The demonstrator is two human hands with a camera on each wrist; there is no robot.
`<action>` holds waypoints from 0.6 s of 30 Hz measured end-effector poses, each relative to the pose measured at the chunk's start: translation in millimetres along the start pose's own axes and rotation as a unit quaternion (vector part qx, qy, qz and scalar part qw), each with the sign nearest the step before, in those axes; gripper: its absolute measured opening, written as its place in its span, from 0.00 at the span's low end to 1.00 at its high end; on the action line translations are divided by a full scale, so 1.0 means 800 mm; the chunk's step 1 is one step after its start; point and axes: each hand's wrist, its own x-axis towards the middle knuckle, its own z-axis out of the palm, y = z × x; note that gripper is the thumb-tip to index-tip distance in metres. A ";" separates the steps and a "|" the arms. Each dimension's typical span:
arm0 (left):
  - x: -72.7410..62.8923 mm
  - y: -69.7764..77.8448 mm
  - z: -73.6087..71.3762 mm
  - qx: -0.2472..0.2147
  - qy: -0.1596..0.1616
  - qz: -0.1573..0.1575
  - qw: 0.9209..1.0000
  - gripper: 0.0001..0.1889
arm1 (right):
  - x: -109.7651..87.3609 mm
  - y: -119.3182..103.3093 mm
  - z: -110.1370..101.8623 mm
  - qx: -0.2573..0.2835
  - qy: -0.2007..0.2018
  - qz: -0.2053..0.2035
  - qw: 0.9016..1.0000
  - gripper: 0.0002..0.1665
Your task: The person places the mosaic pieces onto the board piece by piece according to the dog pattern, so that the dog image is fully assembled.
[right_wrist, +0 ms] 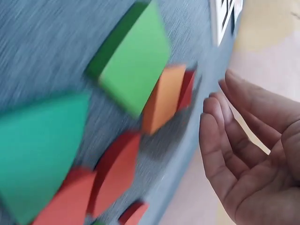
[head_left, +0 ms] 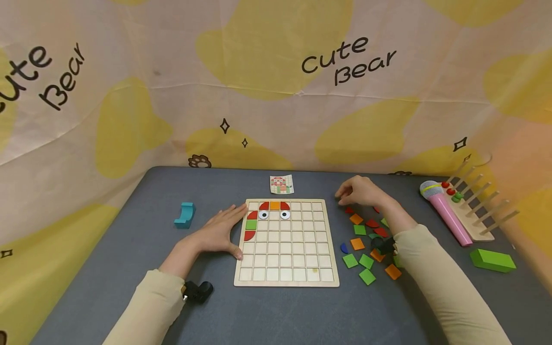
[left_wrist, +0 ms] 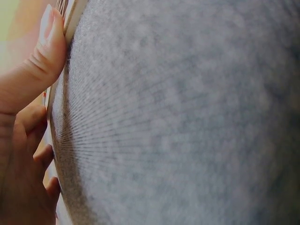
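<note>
A wooden grid board (head_left: 297,247) lies flat on the table. My left hand (head_left: 220,231) rests along its left edge, fingers stretched and thumb (left_wrist: 44,56) touching the rim. Set in its upper left cells are red rounded tiles, an orange square (head_left: 274,205), a green square (head_left: 251,224) and two eye tiles (head_left: 285,215). My right hand (head_left: 360,190) hovers beyond the loose tiles, right of the board. In the right wrist view its fingers are loosely bent, apart from the thumb, with nothing visible between them. Below it lie green squares (right_wrist: 136,61), an orange tile (right_wrist: 164,98) and red tiles (right_wrist: 117,173).
A small pattern card (head_left: 281,184) lies behind the board. To the left is a teal curved block (head_left: 185,215). At the right are a pink toy microphone (head_left: 450,218), a wooden peg rack (head_left: 478,225) and a green block (head_left: 493,260). A printed cloth hangs behind the table.
</note>
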 end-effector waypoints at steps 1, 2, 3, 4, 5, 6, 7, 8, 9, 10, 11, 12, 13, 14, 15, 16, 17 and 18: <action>0.000 0.000 0.000 0.000 0.000 0.001 1.000 0.68 | -0.002 0.003 -0.002 0.000 -0.005 0.002 1.000 0.13; 0.000 0.000 0.000 0.001 0.001 0.001 1.000 0.68 | -0.004 0.006 -0.004 -0.001 -0.010 0.004 1.000 0.13; 0.000 0.000 0.000 0.001 0.001 0.002 1.000 0.68 | -0.005 0.008 -0.006 -0.003 -0.014 0.005 1.000 0.13; 0.000 0.000 0.000 0.001 0.002 0.002 1.000 0.68 | -0.006 0.011 -0.007 -0.005 -0.018 0.006 1.000 0.13; 0.000 0.000 0.000 0.001 0.002 0.002 1.000 0.68 | -0.007 0.014 -0.008 -0.006 -0.021 0.007 1.000 0.13; 0.000 0.000 0.000 0.001 0.002 0.002 1.000 0.68 | -0.009 0.016 -0.009 -0.007 -0.024 0.007 1.000 0.13; 0.000 0.000 0.000 0.001 0.002 0.002 1.000 0.68 | -0.009 0.018 -0.010 -0.008 -0.026 0.009 1.000 0.14; 0.000 0.000 0.000 0.000 0.002 0.002 1.000 0.68 | -0.010 0.020 -0.011 -0.010 -0.028 0.010 1.000 0.14; 0.000 0.000 0.000 0.000 0.001 0.001 1.000 0.68 | -0.010 0.022 -0.011 -0.011 -0.030 0.011 0.999 0.14; 0.000 0.000 0.000 0.000 0.001 0.001 1.000 0.68 | -0.010 0.024 -0.012 -0.012 -0.032 0.014 0.999 0.14; 0.000 0.000 0.000 0.000 0.001 0.000 1.000 0.68 | -0.011 0.025 -0.012 -0.010 -0.035 0.017 0.999 0.15; 0.000 0.000 0.000 0.000 0.001 -0.001 1.000 0.68 | -0.011 0.026 -0.012 -0.010 -0.039 0.018 0.999 0.15; 0.000 0.000 0.001 0.000 0.001 -0.002 1.000 0.68 | -0.011 0.027 -0.012 -0.007 -0.043 0.020 0.999 0.15; 0.001 -0.001 0.001 0.001 0.001 -0.002 1.000 0.68 | -0.011 0.028 -0.012 -0.004 -0.046 0.024 0.999 0.16; 0.001 -0.001 0.001 0.001 0.001 -0.003 1.000 0.68 | -0.011 0.029 -0.012 -0.002 -0.049 0.028 0.998 0.16; 0.001 -0.001 0.001 0.002 0.001 -0.004 1.000 0.68 | -0.011 0.030 -0.011 0.000 -0.051 0.031 0.998 0.16; 0.001 -0.001 0.002 0.003 0.000 -0.004 1.000 0.68 | -0.011 0.030 -0.011 0.001 -0.052 0.032 0.998 0.16; 0.001 -0.001 0.002 0.003 0.000 -0.004 1.000 0.68 | -0.011 0.031 -0.011 0.001 -0.052 0.033 0.998 0.16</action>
